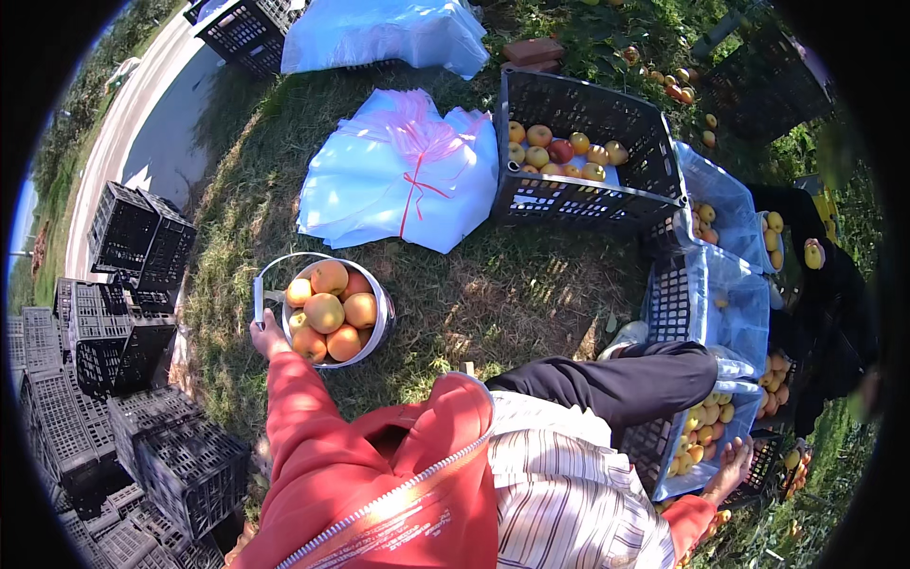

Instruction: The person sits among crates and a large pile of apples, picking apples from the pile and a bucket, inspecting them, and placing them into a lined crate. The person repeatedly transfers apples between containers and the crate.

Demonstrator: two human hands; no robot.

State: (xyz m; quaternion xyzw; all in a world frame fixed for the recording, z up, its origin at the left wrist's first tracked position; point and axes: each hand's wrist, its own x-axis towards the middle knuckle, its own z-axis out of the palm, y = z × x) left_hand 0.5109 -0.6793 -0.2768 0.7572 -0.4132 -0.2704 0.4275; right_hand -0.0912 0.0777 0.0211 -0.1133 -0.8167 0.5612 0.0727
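Observation:
My left hand (pixel 269 337) grips the lower end of the handle grip (pixel 259 299) on a white bucket (pixel 388 320). Several yellow-orange apples (pixel 324 313) fill the bucket to its rim, and it stands on the grass. At the far right, my right hand (pixel 731 464) is held with fingers apart, nothing in it, beside the corner of a crate lined with blue-tinted plastic film (pixel 662 491). Yellow apples (pixel 700 435) lie inside that crate.
A tied stack of plastic bags (pixel 398 178) lies on the grass. Behind it stands a black plastic crate (pixel 590 203) with some apples. Lined crates (pixel 739 313) run along the right, near a dark-clothed co-worker (pixel 828 320) holding an apple (pixel 812 256). Black crates (pixel 192 462) are stacked left.

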